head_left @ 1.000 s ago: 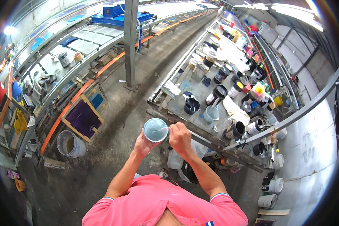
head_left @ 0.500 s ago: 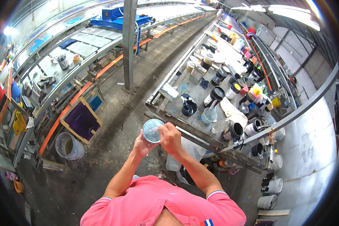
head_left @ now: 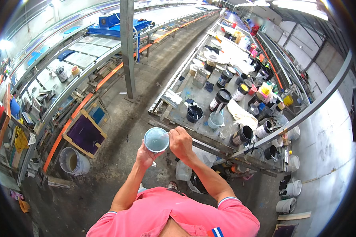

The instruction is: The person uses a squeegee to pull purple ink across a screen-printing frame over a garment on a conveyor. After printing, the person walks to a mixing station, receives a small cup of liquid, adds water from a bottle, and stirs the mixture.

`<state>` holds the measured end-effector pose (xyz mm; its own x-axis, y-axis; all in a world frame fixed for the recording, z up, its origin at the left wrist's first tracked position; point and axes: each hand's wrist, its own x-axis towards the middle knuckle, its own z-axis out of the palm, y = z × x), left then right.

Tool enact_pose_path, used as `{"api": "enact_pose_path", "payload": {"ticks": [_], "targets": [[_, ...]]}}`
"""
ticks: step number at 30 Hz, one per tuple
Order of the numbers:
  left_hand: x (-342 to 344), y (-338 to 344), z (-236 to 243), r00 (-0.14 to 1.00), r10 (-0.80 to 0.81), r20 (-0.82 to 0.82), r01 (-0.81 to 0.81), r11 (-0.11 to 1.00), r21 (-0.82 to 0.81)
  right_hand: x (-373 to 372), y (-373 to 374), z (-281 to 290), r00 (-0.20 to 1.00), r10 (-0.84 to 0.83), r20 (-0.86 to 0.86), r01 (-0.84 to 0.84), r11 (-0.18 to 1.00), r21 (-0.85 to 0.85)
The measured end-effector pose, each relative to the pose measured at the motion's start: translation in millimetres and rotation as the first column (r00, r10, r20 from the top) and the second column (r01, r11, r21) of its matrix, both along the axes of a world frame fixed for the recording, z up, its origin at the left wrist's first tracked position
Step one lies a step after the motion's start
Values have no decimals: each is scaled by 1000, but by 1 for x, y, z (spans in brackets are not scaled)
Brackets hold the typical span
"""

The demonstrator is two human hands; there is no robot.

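My left hand [head_left: 146, 155] is wrapped round the lower side of a pale blue plastic tub [head_left: 156, 140], which I hold up in front of me with its mouth facing me. The inside looks coated with a pale, cloudy film. Against the tub's right rim is my right hand [head_left: 180, 143], its fingers curled into a pinch. Whatever lies between those fingers is too small or hidden to name. Nearest on the bench are a dark bucket of paint [head_left: 194, 113] and a clear plastic jug [head_left: 216, 120] with a handle or stirrer leaning in it.
The bench [head_left: 168, 114] to my right bears several paint pots, rags and lids. On the floor at left stand a white bucket of murky liquid [head_left: 84, 162] and a wood-framed purple screen [head_left: 84, 134]. A steel post [head_left: 127, 51] rises beside the long printing table [head_left: 89, 51].
My right hand has moved from over the tub's mouth to its right rim. The tub is tipped so that more of its inside shows. My view has shifted slightly.
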<state>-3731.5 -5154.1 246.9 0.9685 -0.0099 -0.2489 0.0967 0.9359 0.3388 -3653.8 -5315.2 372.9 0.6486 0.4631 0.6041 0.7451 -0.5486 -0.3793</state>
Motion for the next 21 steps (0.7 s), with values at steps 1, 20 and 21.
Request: {"api": "enact_pose_path", "payload": {"ticks": [1, 20, 21], "targets": [[2, 0, -2, 1000, 1, 9, -1, 1000, 10, -6, -5, 2, 1000, 17, -26, -17, 1000, -20], [6, -3, 3, 1000, -7, 14, 7, 1000, 7, 2, -2, 7, 1000, -15, 18, 16, 1000, -7], [5, -2, 2, 1000, 0, 27, 0, 1000, 1, -6, -2, 6, 1000, 11, 0, -11, 1000, -5]]}}
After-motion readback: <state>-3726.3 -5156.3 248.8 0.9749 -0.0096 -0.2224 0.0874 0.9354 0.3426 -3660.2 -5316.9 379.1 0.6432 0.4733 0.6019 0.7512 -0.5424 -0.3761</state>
